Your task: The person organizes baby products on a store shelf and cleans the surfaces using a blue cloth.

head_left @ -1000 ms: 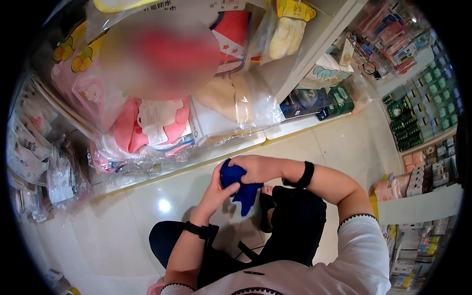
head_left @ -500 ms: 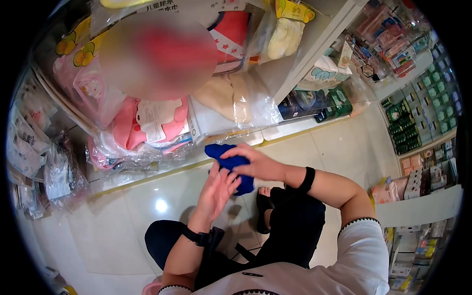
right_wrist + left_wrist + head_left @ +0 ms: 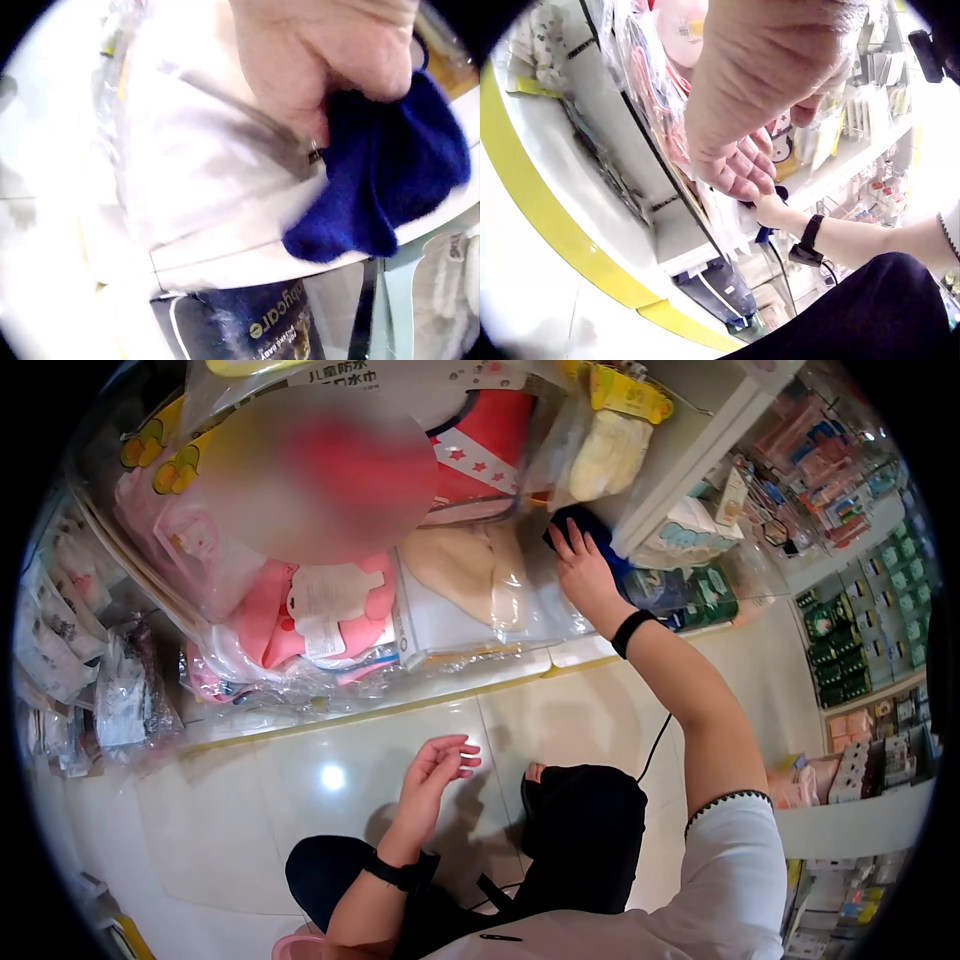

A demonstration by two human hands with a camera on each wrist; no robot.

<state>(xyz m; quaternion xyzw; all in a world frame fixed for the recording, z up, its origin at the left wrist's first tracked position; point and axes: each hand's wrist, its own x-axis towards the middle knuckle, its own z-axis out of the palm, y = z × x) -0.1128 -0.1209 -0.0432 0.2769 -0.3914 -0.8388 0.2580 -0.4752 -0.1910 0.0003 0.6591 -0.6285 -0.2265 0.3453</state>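
A dark blue cloth [image 3: 375, 172] hangs from my right hand [image 3: 330, 52] in the right wrist view, gripped between thumb and fingers. In the head view my right hand [image 3: 588, 580] is stretched out over the lower shelf, with the blue cloth [image 3: 590, 525] beneath and beyond its fingers, beside the white upright panel. My left hand [image 3: 433, 775] is held above the floor in front of the shelf, its fingers loosely bent and nothing in it. The left wrist view shows the left hand [image 3: 757, 97] close up, also holding nothing.
Bagged pink bibs [image 3: 330, 610] and a beige item in plastic [image 3: 450, 575] lie left of the right hand. A white upright panel [image 3: 690, 455] divides the shelf, with dark and green packages [image 3: 710, 595] beyond it. Yellow socks [image 3: 608, 455] hang above.
The right hand has carried the blue cloth from above the floor forward and right onto the shelf area. The left hand has let go of it and drawn back slightly, fingers loosely curled.
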